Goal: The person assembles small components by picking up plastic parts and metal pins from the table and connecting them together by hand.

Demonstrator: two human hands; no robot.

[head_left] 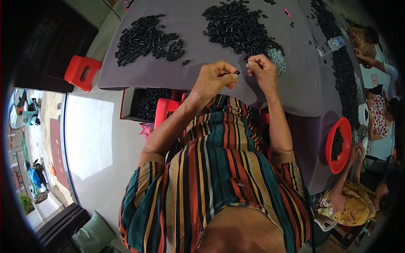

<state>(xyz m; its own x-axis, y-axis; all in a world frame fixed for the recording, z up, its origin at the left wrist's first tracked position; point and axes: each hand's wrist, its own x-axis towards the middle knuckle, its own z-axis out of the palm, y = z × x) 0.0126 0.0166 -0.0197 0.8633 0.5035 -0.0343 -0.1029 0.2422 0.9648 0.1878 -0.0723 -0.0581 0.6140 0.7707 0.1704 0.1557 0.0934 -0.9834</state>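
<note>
My left hand is closed, thumb and fingers pinching a small black cylindrical part above the near edge of the grey-covered table. Just to its right, my right hand is closed in a pinch too; what is between those fingertips, if anything, is too small to make out. The two hands are close together but apart. Right beside my right hand lies a small heap of pale blue-grey pieces. Beyond the hands spreads a large pile of black parts, with another pile of black parts farther left.
A box of black pieces stands below the table's left edge, near a red stool. At right are a clear plastic bottle, a long band of black parts and a red basin. Other people sit along that side.
</note>
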